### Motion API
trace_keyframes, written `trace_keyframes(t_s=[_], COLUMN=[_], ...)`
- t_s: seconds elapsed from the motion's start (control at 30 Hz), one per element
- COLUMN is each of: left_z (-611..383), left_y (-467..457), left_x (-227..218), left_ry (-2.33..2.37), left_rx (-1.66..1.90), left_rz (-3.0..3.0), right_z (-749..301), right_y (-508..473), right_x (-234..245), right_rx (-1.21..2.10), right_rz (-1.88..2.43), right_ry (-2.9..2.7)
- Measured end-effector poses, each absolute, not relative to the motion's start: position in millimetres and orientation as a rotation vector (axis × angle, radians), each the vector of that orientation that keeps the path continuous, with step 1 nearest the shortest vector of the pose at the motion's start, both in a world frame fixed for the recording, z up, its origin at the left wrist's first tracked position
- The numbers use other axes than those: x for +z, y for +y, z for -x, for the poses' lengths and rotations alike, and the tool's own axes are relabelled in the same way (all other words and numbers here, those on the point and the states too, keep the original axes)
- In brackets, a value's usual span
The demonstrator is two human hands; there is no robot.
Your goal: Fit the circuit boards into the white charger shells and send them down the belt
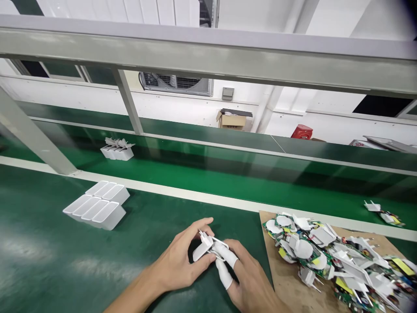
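Observation:
My left hand [177, 261] and my right hand [247, 282] meet low in the middle of the green bench, both closed on a small white plug part with metal prongs [206, 246]. White finger cots cover two fingertips of my right hand. To the right, a pile of white plug parts and green circuit boards [332, 256] lies on a brown board [286, 282]. Several empty white housings [97, 204] stand in two rows to the left of my hands.
A green conveyor belt [228, 174] runs behind the bench and carries a cluster of white housings [117, 150] at the left. A few loose parts [384, 214] lie at the belt's right. A grey metal frame [208, 56] crosses overhead, with slanted struts at the left.

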State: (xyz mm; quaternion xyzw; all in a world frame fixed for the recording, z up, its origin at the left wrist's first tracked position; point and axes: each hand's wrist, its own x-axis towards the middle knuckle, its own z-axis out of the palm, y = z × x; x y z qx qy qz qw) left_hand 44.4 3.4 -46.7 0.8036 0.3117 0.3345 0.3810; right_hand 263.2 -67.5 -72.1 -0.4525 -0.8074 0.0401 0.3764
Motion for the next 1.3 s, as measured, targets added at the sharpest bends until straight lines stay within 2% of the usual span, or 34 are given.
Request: trace_keyframes(t_s=[0.13, 0.37, 0.47, 0.6, 0.73, 0.87, 1.0, 1.1, 1.2, 1.3], left_z=[-42.8, -42.6, -42.0, -42.5, -51.0, -63.6, -68.5, -67.1, -63.9, -61.4], left_y=[6.2, 7.6, 9.3, 10.4, -0.6, -15.2, -19.3, -19.3, -17.5, -8.1], left_x=[-47.3, -45.2, -45.7, -51.7, -58.2, -60.1, -56.3, -52.2, -52.5, -56.5], left_ry=[0.772, 0.745, 0.729, 0.770, 0.798, 0.816, 0.799, 0.802, 0.889, 1.041], left_rx=[0.830, 0.784, 0.787, 0.847, 0.966, 1.102, 1.203, 1.211, 1.178, 1.044], left_rz=[-2.029, -1.941, -1.865, -1.753, -1.917, -2.115, -2.192, -2.271, -2.360, -2.271], right_z=[-262.3, -260.6, -262.9, -261.9, -252.5, -243.1, -240.5, -241.8, -243.6, -246.3], right_y=[-67.7, -66.6, -67.4, -63.5, -59.3, -62.4, -65.4, -64.6, -64.6, -68.6], right_x=[-68.8, -73.6, -77.5, -76.3, -67.2, -53.4, -48.1, -54.4, -61.9, -64.3], right_rx=[0.200, 0.076, 0.173, 0.616, 1.303, 1.540, 1.572, 1.476, 1.157, 0.679], right_rz=[1.179, 1.210, 1.159, 1.112, 1.041, 0.893, 0.870, 0.918, 1.003, 1.048], right_ry=[-2.043, -2.097, -1.971, -1.707, -0.975, -0.607, -0.552, -0.634, -0.979, -1.430])
